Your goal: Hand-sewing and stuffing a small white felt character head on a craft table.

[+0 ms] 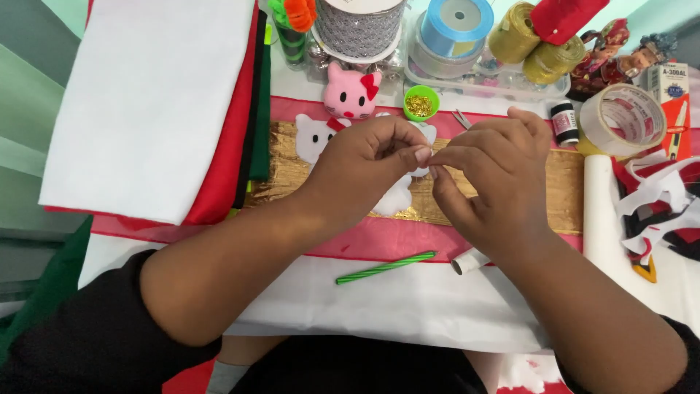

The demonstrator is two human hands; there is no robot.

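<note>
- The left hand (368, 164) and the right hand (490, 175) meet fingertip to fingertip above the table. Both are pinched nearly shut.
- Whatever sits between the fingertips is too tiny to see. It may be thread or a needle, but I cannot tell.
- For fine work like this, it looks best to keep both hands close and steady and move only the fingertips.
- Just under the hands lies a white felt cat shape (315, 136) on a strip of gold cloth (565, 191). Keeping the pinch right over it means less reaching.
- A small green cup of gold bits (421, 103) stands just behind the hands. A bump could spill it, so elbows should stay low.
- A pink plush cat head (351, 92) sits beside the cup.
- A green striped stick (386, 267) lies nearer the body, well apart from the fingers.
</note>
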